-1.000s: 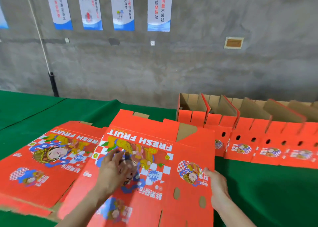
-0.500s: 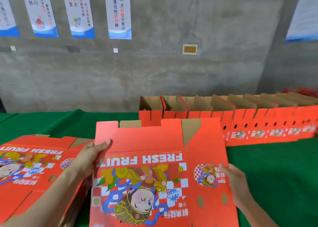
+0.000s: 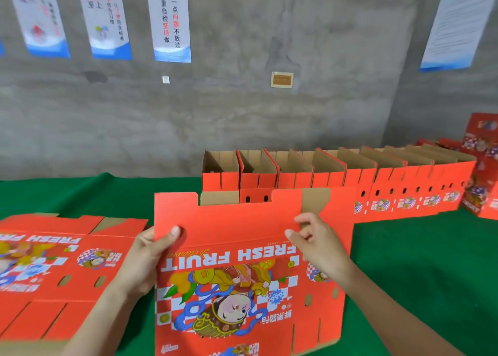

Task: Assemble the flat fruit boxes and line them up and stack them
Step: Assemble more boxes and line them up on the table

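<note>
Wall [image 3: 242, 113]: grey concrete, hung with blue and white posters; it backs the table.
Table [image 3: 417, 274]: covered in green cloth and wide enough to carry flat stock, working room and finished boxes side by side.
Row [image 3: 331, 179]: assembled red boxes stand upright against the wall, each touching the next. Their tops are open, showing brown insides. They seem parked at the back to keep the front free for folding.
Box [image 3: 229, 234]: a flat red fruit box, the one in hand, is held up off the table just before the person. Its printed face looks toward the camera with "FRESH FRUIT" upside down. Raised like this, it can probably be pulled open into a tube.
Pile [image 3: 54, 269]: more flat boxes lie printed side up at the left, just beside the left arm and easy to draw from.
Stack [image 3: 482, 150]: boxes piled higher at the row's far right end, partly out of view.
Left hand [image 3: 145, 258]: grips the box's left edge, thumb on the print and fingers behind, likely to steady it.
Right hand [image 3: 318, 245]: thumb and fingers pinch the top flap at its right corner, apparently ready to spread the panels.
</note>
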A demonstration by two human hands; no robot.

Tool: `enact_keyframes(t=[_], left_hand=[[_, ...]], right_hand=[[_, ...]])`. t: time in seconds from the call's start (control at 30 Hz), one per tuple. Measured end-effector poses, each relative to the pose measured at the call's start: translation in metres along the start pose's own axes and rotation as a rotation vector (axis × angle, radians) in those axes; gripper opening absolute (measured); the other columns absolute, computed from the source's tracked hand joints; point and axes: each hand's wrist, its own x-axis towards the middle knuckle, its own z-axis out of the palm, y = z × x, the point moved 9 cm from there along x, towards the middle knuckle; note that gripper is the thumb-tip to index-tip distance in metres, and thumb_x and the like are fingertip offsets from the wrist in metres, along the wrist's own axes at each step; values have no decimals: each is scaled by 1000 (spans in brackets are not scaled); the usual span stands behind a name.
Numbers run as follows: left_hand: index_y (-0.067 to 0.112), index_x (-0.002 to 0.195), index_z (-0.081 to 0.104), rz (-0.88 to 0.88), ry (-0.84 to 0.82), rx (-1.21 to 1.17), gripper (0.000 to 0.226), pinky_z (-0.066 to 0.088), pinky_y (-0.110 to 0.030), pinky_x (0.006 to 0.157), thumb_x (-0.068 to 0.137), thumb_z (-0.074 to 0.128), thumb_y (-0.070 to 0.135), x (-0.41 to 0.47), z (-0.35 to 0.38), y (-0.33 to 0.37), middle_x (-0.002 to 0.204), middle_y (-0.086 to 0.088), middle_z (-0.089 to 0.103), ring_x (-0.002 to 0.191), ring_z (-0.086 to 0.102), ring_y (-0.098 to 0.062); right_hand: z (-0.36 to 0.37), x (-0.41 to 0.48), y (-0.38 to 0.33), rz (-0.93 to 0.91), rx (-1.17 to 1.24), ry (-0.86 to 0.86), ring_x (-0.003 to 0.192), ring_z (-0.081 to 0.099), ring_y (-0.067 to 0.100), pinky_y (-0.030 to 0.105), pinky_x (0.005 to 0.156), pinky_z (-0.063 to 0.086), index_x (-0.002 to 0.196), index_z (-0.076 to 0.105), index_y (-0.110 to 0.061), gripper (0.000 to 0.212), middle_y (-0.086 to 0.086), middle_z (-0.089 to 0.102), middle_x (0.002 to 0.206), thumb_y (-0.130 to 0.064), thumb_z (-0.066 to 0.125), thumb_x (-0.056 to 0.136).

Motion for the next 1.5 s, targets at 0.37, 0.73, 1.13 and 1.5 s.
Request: enact_keyframes(t=[0.37,0.73,1.13,1.5], left_hand=[[15,81,75,-1,28,-2,17,57,-34,59,79,59,17,-9,-9,9,84,-14,74,69,72,-26],[15,85,76,-7,101,18,19,58,-31,58,77,63,26,-11,-18,0,83,-14,74,66,71,-23],[23,100,74,-317,90,6,92,53,-39,77,53,29,88,-6,-10,-5,102,-14,72,93,70,-30],[9,94,70,-404,-195,785,19,59,-35,65,77,68,2,-8,-2,15,89,-10,75,82,72,-25]], right_hand=[[-8,12,-13,-39,1,62,68,59,34,43,65,49,92,53,-3,28,12,55,76,-27,68,86],[19,-13,0,179,93,-394,57,70,24,31,54,57,129,43,-21,47,-1,59,110,-52,46,93],[-24,-3,-10,26,119,200,50,33,14,32,54,26,58,39,-4,66,1,34,52,-65,52,79],[-49,-26,-26,-190,374,366,46,19,6,21,47,16,51,19,-28,52,-10,24,43,-52,57,77]])
